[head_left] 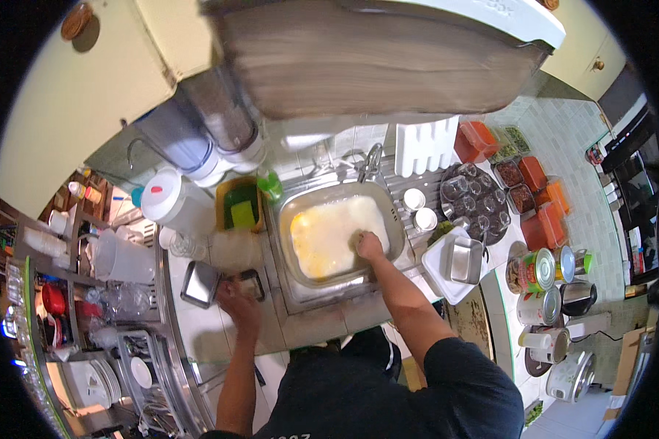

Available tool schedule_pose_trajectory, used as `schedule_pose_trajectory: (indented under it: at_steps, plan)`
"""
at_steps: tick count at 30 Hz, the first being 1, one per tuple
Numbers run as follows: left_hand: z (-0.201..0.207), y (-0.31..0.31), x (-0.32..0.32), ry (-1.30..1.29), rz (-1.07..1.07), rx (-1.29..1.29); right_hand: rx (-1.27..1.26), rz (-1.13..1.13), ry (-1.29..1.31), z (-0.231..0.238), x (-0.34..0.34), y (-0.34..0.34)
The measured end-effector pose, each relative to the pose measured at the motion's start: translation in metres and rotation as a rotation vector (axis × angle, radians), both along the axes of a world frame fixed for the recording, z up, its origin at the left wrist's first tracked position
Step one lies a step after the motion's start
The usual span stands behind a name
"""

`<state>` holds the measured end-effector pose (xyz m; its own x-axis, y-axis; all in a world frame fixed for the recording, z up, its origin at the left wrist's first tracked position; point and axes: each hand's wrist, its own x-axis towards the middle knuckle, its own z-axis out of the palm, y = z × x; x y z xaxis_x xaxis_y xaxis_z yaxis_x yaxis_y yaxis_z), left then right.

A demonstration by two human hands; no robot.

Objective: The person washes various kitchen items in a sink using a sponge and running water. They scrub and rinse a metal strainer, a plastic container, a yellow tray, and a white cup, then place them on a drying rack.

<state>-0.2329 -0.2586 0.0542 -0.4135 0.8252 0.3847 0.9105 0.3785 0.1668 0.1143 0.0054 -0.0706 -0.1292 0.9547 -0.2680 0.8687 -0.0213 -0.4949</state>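
Observation:
My right hand (370,246) reaches over a rectangular basin (395,241) set in the sink, filled with cloudy, pale, soapy-looking liquid. Its fingers are curled closed at the liquid's surface, and whatever they grip is hidden. On the tiled counter left of the sink, my left hand (236,294) is smeared by motion. It is beside a small dark-rimmed rectangular container (253,284); whether it grips this cannot be told. A metal rectangular pan (200,284) lies just to its left. Beyond that hand, a yellowish tub (238,205) holds green liquid and a yellow-green sponge (242,214).
A faucet (370,162) rises behind the basin. Two white cups (420,210), a dark round tray of cups (476,203) and a white tray with a metal pan (466,261) stand right. A dish rack (143,373) is at left; a cabinet (381,66) overhangs.

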Motion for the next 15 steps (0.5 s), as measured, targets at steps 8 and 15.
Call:
schedule_pose_trajectory:
  at_steps: [8, 15]
  plan:
    - [-0.041, 0.018, 0.089, -0.229, -0.560, -0.066, 0.033, -0.275, -0.107, -0.025, -0.020, 0.024]
    - [-0.060, 0.019, 0.102, -0.317, -0.590, -0.086, 0.128, -0.324, -0.189, -0.039, -0.025, 0.021]
